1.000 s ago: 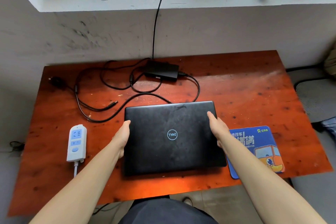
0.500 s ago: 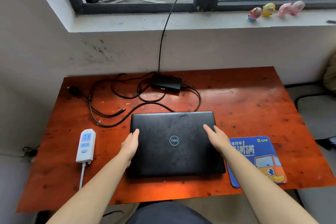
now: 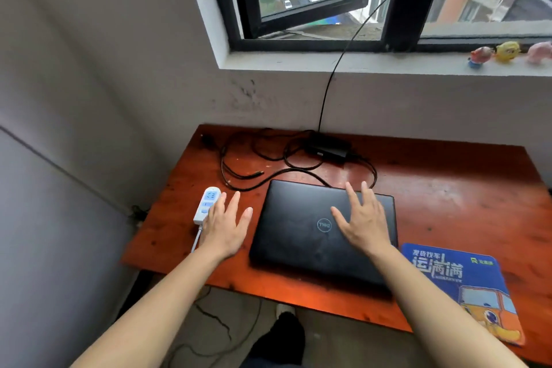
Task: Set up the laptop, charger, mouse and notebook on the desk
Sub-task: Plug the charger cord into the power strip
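Note:
A closed black laptop [image 3: 298, 236] lies flat near the front of the red-brown desk [image 3: 448, 197]. My right hand [image 3: 363, 219] hovers over or rests on its lid, fingers spread, holding nothing. My left hand [image 3: 225, 222] is open above the desk just left of the laptop, partly over a white power strip [image 3: 206, 203]. The black charger brick [image 3: 328, 149] sits behind the laptop with its cable [image 3: 254, 155] looped across the back left of the desk. No mouse or notebook is in view.
A blue mouse pad [image 3: 466, 287] lies at the desk's front right, beside the laptop. A thin black wire [image 3: 331, 78] runs up from the charger area to the open window. Small toy figures [image 3: 504, 52] stand on the sill. A wall closes the left side.
Both hands let go of the laptop's side edges. My left hand moved off to the left above the power strip, my right hand onto the lid. The camera tilted up and turned left.

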`<state>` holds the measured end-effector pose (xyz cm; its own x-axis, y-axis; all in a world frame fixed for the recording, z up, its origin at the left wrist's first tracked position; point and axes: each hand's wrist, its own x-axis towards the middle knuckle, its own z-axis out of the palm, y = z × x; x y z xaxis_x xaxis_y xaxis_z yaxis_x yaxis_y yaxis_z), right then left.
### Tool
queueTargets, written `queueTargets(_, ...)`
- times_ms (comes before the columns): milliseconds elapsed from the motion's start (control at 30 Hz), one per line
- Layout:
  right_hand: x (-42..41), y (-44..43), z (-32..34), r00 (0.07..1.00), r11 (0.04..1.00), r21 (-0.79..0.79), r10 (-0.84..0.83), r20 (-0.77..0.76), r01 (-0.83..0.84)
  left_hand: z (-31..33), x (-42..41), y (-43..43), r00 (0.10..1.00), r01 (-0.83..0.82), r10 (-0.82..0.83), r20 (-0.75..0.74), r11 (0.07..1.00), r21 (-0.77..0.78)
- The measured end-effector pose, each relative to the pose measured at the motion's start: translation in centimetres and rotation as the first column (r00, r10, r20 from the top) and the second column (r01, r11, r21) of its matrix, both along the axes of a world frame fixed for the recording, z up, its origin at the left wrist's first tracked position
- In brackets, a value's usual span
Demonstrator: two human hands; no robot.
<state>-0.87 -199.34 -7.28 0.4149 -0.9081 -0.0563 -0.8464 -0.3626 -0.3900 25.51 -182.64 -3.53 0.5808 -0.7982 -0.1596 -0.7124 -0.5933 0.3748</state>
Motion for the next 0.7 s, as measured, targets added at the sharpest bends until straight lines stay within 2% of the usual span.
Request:
queueTargets(200, 3.5, 2.1, -0.7, 0.996, 0.991, 0.114, 0.071, 0.049, -0.076, -0.6, 3.6, 1.9, 0.998, -0.027, 0.021, 0.064, 0.995, 0.094)
queueTargets(367, 7.5, 0.4, -2.0, 0.994, 0.955, 0.275, 0.101, 0.032, -0.106, -3.1, 7.8, -1.0, 0.995, -0.089, 0.094, -0.03, 0.984, 0.152)
queueTargets(567, 16.1, -3.1, -3.9, 0.992, 0.946, 0.307, 0.119, -0.034, -0.103, -6.7, 14.8, -6.2, 0.989, -0.011, 0.041, -0.143, 0.978, 0.208)
queueTargets(700, 21.8, -4.4, -4.7, 0.981, 0.947, 0.279, 0.184, -0.061, -0.161, -8.5, 19.5, -9.3, 0.984, 0.058, -0.018, -0.179, 0.974, 0.221)
